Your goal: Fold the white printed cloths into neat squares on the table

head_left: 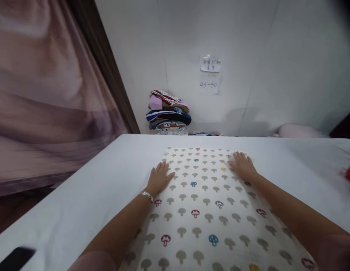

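table (pixel 87 180) bears mushroom-print cloth (pixel 201 195) under left hand (pixel 159 178) and right hand (pixel 243 166).

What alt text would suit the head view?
Left hand and right hand rest on opposite edges of a mushroom-print cloth spread on a white table. Beyond it, a stack of fabrics stands before a wall bearing two paper notes.

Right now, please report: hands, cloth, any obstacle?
Left hand open on mushroom-print cloth, left edge; right hand open near its far right corner. Cloth spread on white table. Dark object apart.
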### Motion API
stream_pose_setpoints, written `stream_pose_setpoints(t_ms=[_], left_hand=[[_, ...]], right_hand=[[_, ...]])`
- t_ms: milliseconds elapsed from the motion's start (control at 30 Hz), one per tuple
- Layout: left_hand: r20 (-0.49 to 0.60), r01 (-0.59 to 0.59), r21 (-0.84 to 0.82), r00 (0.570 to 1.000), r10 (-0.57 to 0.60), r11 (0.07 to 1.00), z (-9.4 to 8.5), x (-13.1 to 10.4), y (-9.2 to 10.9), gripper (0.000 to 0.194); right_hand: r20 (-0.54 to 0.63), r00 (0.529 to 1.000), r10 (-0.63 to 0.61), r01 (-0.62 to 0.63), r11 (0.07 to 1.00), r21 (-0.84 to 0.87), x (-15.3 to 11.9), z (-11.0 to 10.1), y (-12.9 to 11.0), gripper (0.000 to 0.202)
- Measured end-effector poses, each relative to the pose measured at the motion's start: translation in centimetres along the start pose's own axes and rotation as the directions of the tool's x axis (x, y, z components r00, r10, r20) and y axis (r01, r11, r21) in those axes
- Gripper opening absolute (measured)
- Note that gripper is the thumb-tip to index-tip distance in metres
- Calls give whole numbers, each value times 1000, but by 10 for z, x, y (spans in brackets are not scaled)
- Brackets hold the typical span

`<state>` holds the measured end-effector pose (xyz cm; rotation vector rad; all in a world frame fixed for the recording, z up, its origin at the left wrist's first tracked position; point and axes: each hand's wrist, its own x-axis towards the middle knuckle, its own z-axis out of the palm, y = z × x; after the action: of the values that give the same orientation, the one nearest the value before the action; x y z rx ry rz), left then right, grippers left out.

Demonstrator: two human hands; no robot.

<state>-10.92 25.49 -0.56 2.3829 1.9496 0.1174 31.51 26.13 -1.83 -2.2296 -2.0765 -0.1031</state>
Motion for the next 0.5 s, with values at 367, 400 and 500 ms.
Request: stream_pose_setpoints(t_ms=[367,400,500], left_hand=[[-28,-5,-2,1000,5,1000,-12,96,35,72],[3,51,-21,999,-51,998,-10,103,32,73],[67,169,-82,984,-164,982,-3,111,19,77]], right_hand=[[57,995,-82,83,996,-15,6,34,16,64],[51,996,-76,77,997,-18,5,35,16,64],[45,995,-84,85,996,-18,5,33,15,65]])
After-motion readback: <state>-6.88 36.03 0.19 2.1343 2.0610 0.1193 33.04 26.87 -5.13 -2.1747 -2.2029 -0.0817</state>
